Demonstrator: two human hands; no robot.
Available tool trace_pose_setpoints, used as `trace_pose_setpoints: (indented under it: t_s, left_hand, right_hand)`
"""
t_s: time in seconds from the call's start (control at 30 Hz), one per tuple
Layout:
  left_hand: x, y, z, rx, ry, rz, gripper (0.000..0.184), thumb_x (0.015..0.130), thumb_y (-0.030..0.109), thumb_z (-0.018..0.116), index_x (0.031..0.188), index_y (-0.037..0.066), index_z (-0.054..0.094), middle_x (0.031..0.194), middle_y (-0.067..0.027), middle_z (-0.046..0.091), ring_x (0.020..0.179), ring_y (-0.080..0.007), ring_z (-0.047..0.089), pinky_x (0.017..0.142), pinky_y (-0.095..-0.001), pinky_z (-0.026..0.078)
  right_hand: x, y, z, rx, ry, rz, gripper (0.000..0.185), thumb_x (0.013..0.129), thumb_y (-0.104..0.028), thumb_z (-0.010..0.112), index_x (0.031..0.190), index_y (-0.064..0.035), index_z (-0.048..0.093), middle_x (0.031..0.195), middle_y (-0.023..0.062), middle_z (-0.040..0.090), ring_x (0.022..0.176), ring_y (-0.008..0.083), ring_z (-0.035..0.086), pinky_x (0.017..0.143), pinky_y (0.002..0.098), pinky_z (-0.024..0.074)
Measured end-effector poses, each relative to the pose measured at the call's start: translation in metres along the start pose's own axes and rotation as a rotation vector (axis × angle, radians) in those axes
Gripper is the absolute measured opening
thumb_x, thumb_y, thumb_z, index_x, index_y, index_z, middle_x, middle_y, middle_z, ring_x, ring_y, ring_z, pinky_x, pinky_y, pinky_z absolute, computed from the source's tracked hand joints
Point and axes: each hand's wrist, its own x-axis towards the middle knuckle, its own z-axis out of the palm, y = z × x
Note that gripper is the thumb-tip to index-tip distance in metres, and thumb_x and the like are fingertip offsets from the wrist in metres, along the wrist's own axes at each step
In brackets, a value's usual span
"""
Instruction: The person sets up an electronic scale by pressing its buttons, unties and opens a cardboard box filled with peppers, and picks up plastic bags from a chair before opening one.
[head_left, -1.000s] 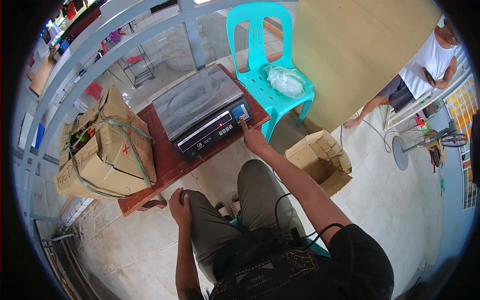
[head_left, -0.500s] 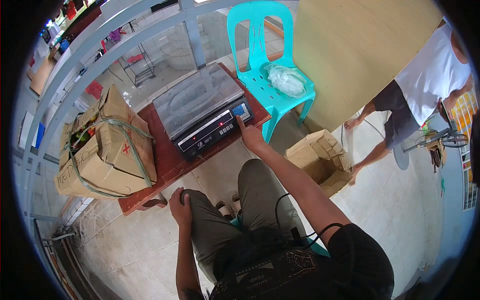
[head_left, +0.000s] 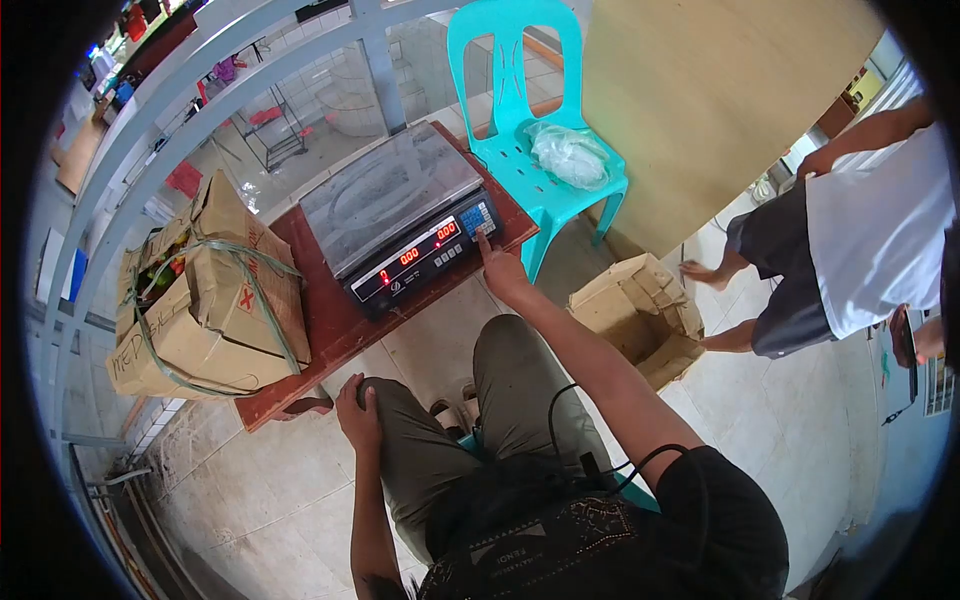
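A digital weighing scale (head_left: 400, 215) with a flat metal pan sits on the dark red table (head_left: 335, 345). Its display glows red, with zeros showing in two of the windows. My right hand (head_left: 503, 272) reaches to the scale's front, the index fingertip at the lower edge of the blue keypad (head_left: 478, 219) and nothing held. I cannot make out which key it touches. On my left knee rests my left hand (head_left: 357, 415), empty, its fingers lying over the trouser leg. To the left stands a cardboard box (head_left: 215, 310), tied with green strapping, colourful contents showing through a gap.
A turquoise plastic chair (head_left: 515, 130) behind the table holds a clear plastic bag (head_left: 567, 157). An open carton (head_left: 640, 315) stands on the floor at right. Another person (head_left: 840, 230) is beyond it, near a wooden panel (head_left: 700, 110). Metal railings (head_left: 375, 70) run along the left.
The scale's display has lit up with red digits. The other person has shifted position at right, and an arm now reaches back. Both my hands stay where they were.
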Motion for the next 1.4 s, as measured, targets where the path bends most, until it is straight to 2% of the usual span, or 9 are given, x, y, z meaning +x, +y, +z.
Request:
trace_pose_setpoints:
  t_s: [0.2, 0.3, 0.5, 0.6, 0.7, 1.0, 1.1, 1.3, 1.4]
  left_hand:
    - [0.001, 0.001, -0.001, -0.024, -0.006, -0.022, 0.033, 0.09, 0.021, 0.059, 0.118, 0.004, 0.06, 0.122, -0.013, 0.06, 0.116, -0.0314, 0.052, 0.101, -0.0398, 0.038]
    - [0.001, 0.002, -0.001, -0.022, 0.001, -0.01, 0.033, 0.089, 0.02, 0.059, 0.118, 0.004, 0.06, 0.122, -0.0134, 0.06, 0.115, -0.0316, 0.052, 0.101, -0.0398, 0.038]
    - [0.0, 0.001, 0.0, -0.022, 0.012, -0.005, 0.033, 0.089, 0.019, 0.058, 0.118, 0.003, 0.06, 0.122, -0.014, 0.06, 0.115, -0.0316, 0.052, 0.101, -0.0399, 0.038]
    - [0.001, 0.0, 0.0, -0.027, 0.013, 0.0, 0.034, 0.089, 0.02, 0.059, 0.118, 0.003, 0.06, 0.122, -0.0141, 0.06, 0.115, -0.0316, 0.052, 0.101, -0.04, 0.038]
    - [0.0, 0.0, 0.0, -0.022, 0.011, 0.008, 0.034, 0.089, 0.021, 0.058, 0.118, 0.004, 0.06, 0.122, -0.014, 0.06, 0.114, -0.0316, 0.053, 0.101, -0.0399, 0.038]
    - [0.001, -0.005, -0.001, -0.023, -0.003, 0.007, 0.035, 0.092, 0.024, 0.057, 0.12, 0.003, 0.059, 0.121, -0.0141, 0.06, 0.114, -0.0316, 0.053, 0.101, -0.0396, 0.039]
    - [0.001, -0.004, -0.001, -0.011, -0.002, 0.013, 0.035, 0.092, 0.023, 0.058, 0.121, 0.003, 0.059, 0.12, -0.0144, 0.06, 0.114, -0.0315, 0.053, 0.101, -0.0395, 0.039]
    - [0.0, -0.002, 0.0, -0.007, 0.017, -0.005, 0.034, 0.089, 0.021, 0.059, 0.119, 0.006, 0.06, 0.122, -0.0125, 0.06, 0.115, -0.0314, 0.052, 0.1, -0.0402, 0.039]
    - [0.001, -0.001, -0.001, 0.007, 0.008, -0.025, 0.034, 0.089, 0.021, 0.059, 0.119, 0.006, 0.06, 0.123, -0.0126, 0.06, 0.115, -0.0315, 0.052, 0.101, -0.0404, 0.038]
  right_hand:
    - [0.003, -0.007, -0.003, 0.042, -0.002, 0.07, 0.071, 0.085, -0.005, 0.051, 0.15, -0.007, 0.024, 0.092, 0.0188, 0.062, 0.075, 0.0307, 0.068, 0.064, 0.0451, 0.0565]
    - [0.005, -0.003, 0.0, 0.071, 0.006, 0.032, 0.084, 0.079, -0.004, 0.055, 0.151, -0.0031, 0.013, 0.095, 0.0242, 0.061, 0.078, 0.0371, 0.066, 0.068, 0.0462, 0.0542]
    - [0.008, 0.001, -0.018, 0.135, -0.102, 0.026, 0.088, 0.079, -0.005, 0.055, 0.152, -0.0042, 0.006, 0.097, 0.0261, 0.061, 0.08, 0.0371, 0.066, 0.068, 0.0466, 0.054]
    - [0.015, -0.002, -0.011, 0.112, -0.134, 0.092, 0.076, 0.089, -0.007, 0.047, 0.154, -0.0144, 0.007, 0.105, 0.0234, 0.061, 0.087, 0.0356, 0.068, 0.072, 0.0548, 0.0545]
    - [0.019, -0.002, -0.009, 0.085, -0.134, 0.082, 0.089, 0.079, -0.006, 0.056, 0.152, -0.0057, 0.006, 0.1, 0.0262, 0.062, 0.081, 0.0381, 0.066, 0.069, 0.0469, 0.0536]
    - [-0.038, 0.011, -0.026, 0.406, 0.106, -0.039, 0.079, 0.08, -0.008, 0.059, 0.149, -0.0093, 0.022, 0.101, 0.026, 0.062, 0.09, 0.0417, 0.063, 0.076, 0.0497, 0.0512]
    - [-0.054, 0.029, -0.009, 0.403, -0.221, -0.03, 0.071, 0.081, -0.012, 0.06, 0.146, -0.0117, 0.033, 0.105, 0.0252, 0.062, 0.095, 0.0405, 0.062, 0.082, 0.0485, 0.0499]
    - [-0.061, 0.053, 0.019, 0.421, -0.443, -0.154, 0.057, 0.083, -0.016, 0.061, 0.138, -0.0108, 0.048, 0.113, 0.0247, 0.061, 0.098, 0.0389, 0.062, 0.087, 0.0456, 0.0486]
    - [-0.058, 0.056, 0.029, 0.346, -0.486, -0.259, 0.049, 0.079, -0.014, 0.057, 0.128, -0.0079, 0.056, 0.107, 0.0226, 0.065, 0.099, 0.037, 0.064, 0.086, 0.0463, 0.0495]
